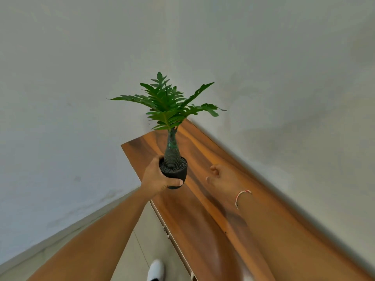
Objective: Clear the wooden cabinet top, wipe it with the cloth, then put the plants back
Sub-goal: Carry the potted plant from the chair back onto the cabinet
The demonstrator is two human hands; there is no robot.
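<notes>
The left hand (160, 179) is wrapped around the small black pot (175, 175) of a plant (168, 104), thumb across the front of the pot and fingers behind it, and holds it in the air above the near-left edge of the wooden cabinet top (203, 199). The pot does not touch the wood. The right hand (220, 175) hovers just right of the pot, over the cabinet top, loosely curled and holding nothing. The visible stretch of wood around the pot is bare; no cloth can be seen.

The plant looks light: one hand carries it without strain. The weight probably sits low, in the pot and its dark gravel filling, while the ribbed, bottle-shaped stem (172, 157) and broad leaves rise well above, so it may tip if held high. The pot's wall is the place to grip, as the left hand does. The leaves are soft and would bend or tear, and the gravel could spill if the pot tilts.
</notes>
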